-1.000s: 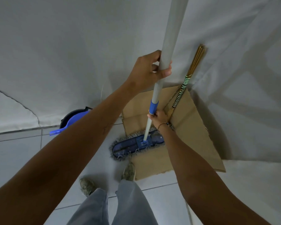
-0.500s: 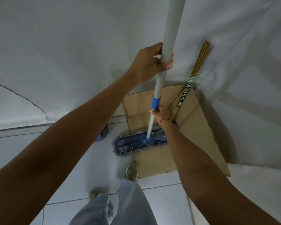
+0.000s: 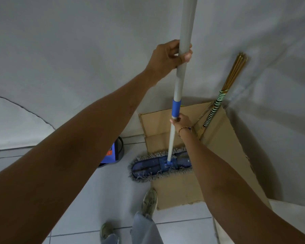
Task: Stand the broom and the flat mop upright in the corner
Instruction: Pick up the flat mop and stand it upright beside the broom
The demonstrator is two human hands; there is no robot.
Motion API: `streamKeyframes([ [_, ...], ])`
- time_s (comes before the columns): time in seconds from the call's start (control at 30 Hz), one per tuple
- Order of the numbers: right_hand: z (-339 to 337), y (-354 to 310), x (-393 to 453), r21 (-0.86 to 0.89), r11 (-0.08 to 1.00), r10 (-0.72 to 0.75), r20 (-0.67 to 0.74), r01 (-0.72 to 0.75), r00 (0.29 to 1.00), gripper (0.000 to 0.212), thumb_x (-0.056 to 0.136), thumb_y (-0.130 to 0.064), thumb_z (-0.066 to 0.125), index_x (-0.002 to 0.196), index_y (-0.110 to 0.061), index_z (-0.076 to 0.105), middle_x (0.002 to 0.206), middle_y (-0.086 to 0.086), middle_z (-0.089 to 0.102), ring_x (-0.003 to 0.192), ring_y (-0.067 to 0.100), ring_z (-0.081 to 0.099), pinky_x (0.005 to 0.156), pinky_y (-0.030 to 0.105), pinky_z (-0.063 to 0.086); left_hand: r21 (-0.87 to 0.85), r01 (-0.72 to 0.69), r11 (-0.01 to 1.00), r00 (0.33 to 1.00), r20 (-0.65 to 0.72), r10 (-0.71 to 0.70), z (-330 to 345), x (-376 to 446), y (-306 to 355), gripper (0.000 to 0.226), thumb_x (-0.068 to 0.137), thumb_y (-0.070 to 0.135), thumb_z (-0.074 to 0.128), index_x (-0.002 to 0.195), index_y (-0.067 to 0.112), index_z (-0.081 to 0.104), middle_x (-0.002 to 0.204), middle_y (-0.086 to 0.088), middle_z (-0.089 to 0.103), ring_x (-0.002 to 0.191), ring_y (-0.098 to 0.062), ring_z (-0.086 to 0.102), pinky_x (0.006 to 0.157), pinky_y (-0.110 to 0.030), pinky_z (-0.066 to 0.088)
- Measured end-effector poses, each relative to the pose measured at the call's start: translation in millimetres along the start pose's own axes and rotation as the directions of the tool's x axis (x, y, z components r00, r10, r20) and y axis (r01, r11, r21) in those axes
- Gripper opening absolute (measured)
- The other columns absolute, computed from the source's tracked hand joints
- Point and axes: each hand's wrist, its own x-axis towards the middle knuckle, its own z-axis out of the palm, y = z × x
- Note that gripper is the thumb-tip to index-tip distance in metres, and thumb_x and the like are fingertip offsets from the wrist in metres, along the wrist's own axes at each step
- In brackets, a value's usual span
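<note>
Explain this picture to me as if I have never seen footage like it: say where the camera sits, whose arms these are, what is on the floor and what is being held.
There is no machine here. The camera is worn on a person's head and looks down, so both arms reaching in from the bottom are the wearer's own, with their shoes below. The left hand grips the flat mop's pale handle high up; the right hand, with a bracelet at the wrist, holds it lower, just under the blue collar. The mop's fringed blue head rests on the tiled floor, partly over a sheet of cardboard laid in the corner. The broom, with a striped wrapped handle, already leans upright in that corner between walls draped in white cloth. A blue bucket peeks out behind the left arm.
</note>
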Motion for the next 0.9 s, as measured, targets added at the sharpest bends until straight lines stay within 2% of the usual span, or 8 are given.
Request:
streamKeyframes([
  [0.2,6,-9,6,0.039,0.997,0.068,0.014,-0.068,0.998,0.028,0.088,-0.020,0.059,0.110,-0.002,0.063,0.089,0.013,0.062,0.081,0.022,0.054,0.073,0.028,0.043,0.232,0.130,0.964,0.991,-0.039,-0.125,-4,-13,-42,0.039,0.089,0.024,0.055,0.127,0.013,0.055,0.120,-0.007,0.067,0.111,-0.017,0.064,0.101,-0.034,0.050],
  [0.4,-4,5,-27,-0.026,0.999,0.019,0.013,-0.019,1.000,0.025,0.088,-0.018,0.058,0.089,0.006,0.062,0.082,0.028,0.056,0.075,0.023,0.050,0.072,0.032,0.044,0.318,0.271,0.909,0.927,0.170,-0.336,-5,-56,-67,0.061,0.081,0.036,0.061,0.136,0.016,0.043,0.133,-0.001,0.058,0.118,-0.011,0.056,0.098,-0.017,0.043],
  [0.47,-7,14,-43,-0.090,0.996,-0.006,-0.003,0.005,1.000,0.030,0.088,-0.018,0.056,0.078,0.011,0.056,0.071,0.031,0.053,0.063,0.027,0.049,0.068,0.033,0.042,0.379,0.251,0.891,0.917,0.201,-0.344,-8,-74,-69,0.049,0.082,0.036,0.059,0.125,0.014,0.055,0.126,-0.002,0.060,0.109,-0.010,0.056,0.084,-0.008,0.043],
  [0.53,-9,17,-60,-0.184,0.982,-0.045,0.014,0.047,0.999,0.027,0.090,-0.015,0.053,0.069,0.003,0.049,0.057,0.012,0.044,0.054,0.016,0.039,0.066,0.030,0.037,0.495,0.180,0.850,0.923,0.215,-0.320,-13,-91,-70,0.032,0.088,0.030,0.053,0.115,0.016,0.061,0.119,-0.001,0.061,0.110,-0.016,0.056,0.083,-0.016,0.039],
  [0.6,-6,22,-80,-0.244,0.965,-0.088,0.023,0.091,0.996,0.025,0.093,-0.011,0.048,0.083,0.007,0.062,0.077,0.017,0.063,0.070,0.021,0.056,0.074,0.034,0.048,0.591,0.103,0.800,0.914,0.261,-0.311,-20,-115,-72,0.029,0.090,0.029,0.050,0.112,0.015,0.062,0.120,-0.005,0.061,0.115,-0.021,0.055,0.090,-0.023,0.035],
  [0.7,2,25,-115,-0.316,0.941,-0.112,0.040,0.119,0.993,0.026,0.095,-0.010,0.045,0.103,0.003,0.066,0.108,0.022,0.067,0.097,0.032,0.062,0.084,0.036,0.050,0.670,0.054,0.740,0.891,0.301,-0.338,-32,-155,-69,0.022,0.091,0.026,0.049,0.101,0.013,0.064,0.106,-0.008,0.064,0.107,-0.023,0.058,0.087,-0.025,0.036],
  [0.83,23,21,-173,-0.356,0.916,-0.177,0.053,0.184,0.983,0.034,0.095,-0.016,0.045,0.078,0.005,0.065,0.086,0.027,0.067,0.079,0.031,0.060,0.068,0.028,0.042,0.578,0.128,0.806,0.894,0.284,-0.345,-49,-219,-53,0.020,0.091,0.021,0.054,0.093,0.007,0.067,0.090,-0.008,0.070,0.078,-0.011,0.068,0.075,-0.019,0.053],
  [0.9,35,18,-212,-0.358,0.902,-0.254,0.015,0.242,0.967,0.044,0.094,-0.018,0.045,0.052,-0.008,0.052,0.061,0.016,0.055,0.070,0.029,0.056,0.065,0.030,0.042,0.544,0.152,0.825,0.908,0.254,-0.334,-56,-255,-43,0.019,0.091,0.017,0.054,0.094,0.003,0.067,0.082,-0.008,0.070,0.069,-0.008,0.066,0.072,-0.018,0.055],
])
